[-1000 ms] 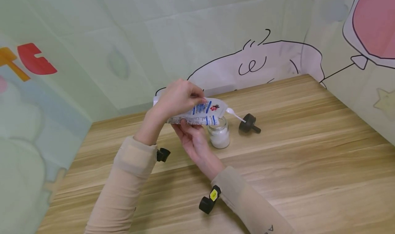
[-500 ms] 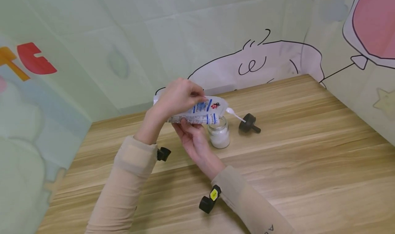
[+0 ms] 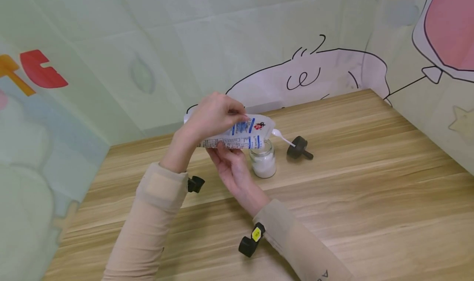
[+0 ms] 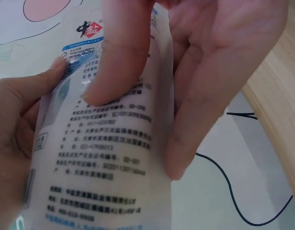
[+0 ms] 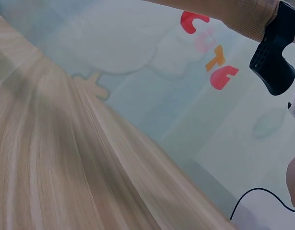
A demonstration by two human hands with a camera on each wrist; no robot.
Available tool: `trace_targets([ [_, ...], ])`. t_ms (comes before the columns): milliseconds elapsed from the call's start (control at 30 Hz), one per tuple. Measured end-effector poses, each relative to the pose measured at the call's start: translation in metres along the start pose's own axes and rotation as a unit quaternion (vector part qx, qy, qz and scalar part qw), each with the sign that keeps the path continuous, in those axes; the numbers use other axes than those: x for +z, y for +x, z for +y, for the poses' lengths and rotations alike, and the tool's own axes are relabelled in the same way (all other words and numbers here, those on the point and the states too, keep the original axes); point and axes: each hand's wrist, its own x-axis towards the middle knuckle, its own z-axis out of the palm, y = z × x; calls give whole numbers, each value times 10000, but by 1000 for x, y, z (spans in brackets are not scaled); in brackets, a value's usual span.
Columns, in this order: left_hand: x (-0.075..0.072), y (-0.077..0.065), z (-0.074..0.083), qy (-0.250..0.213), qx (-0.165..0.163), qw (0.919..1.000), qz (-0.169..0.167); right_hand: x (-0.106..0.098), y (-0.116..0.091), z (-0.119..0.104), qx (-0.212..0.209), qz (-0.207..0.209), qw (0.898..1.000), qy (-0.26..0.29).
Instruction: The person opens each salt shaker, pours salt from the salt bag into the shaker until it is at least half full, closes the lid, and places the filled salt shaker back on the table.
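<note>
A white printed salt bag (image 3: 255,128) is held sideways, its far end over the mouth of a glass jar (image 3: 264,166). White contents fill the lower part of the jar. My left hand (image 3: 216,114) pinches the bag's upper edge, thumb and fingertips together. From below, my right hand (image 3: 235,168) grips the bag with its thumb on the near side. In the left wrist view the bag (image 4: 104,158) shows close up, the right hand (image 4: 209,67) large beside it and the left hand (image 4: 17,105) at the left. Whether salt is flowing cannot be made out.
Right of the jar, a black lid (image 3: 297,148) lies on the wood-grain table (image 3: 352,182), with a small white spoon (image 3: 283,138) resting against it. Printed cloth walls (image 3: 259,42) stand behind the table. Black wrist cameras (image 3: 247,246) are strapped to both sleeves.
The bag's printed far end has risen very slightly, with the left hand shifting a little upward. The right hand, jar, lid and spoon stay where they were.
</note>
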Motion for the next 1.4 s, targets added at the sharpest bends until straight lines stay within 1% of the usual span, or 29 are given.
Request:
trace_targets([
  [367, 0, -1, 1, 23, -7, 10000, 26, -1, -1, 0, 126, 98, 9998, 118],
  [633, 6, -1, 2, 313, -115, 9994, -13, -3, 0, 0, -6, -12, 10000, -6],
  [800, 8, -2, 0, 330, -167, 9993, 10, -2, 0, -1, -10, 24, 10000, -64],
  [1000, 7, -2, 0, 388, -177, 9991, -9, -1, 0, -1, 12, 76, 10000, -6],
  [1167, 6, -1, 2, 454, -142, 9989, -27, -1, 0, -1, 8, 63, 10000, 62],
  [1400, 7, -1, 1, 439, -180, 9988, -68, 0, 0, -1, 1, 26, 10000, 56],
])
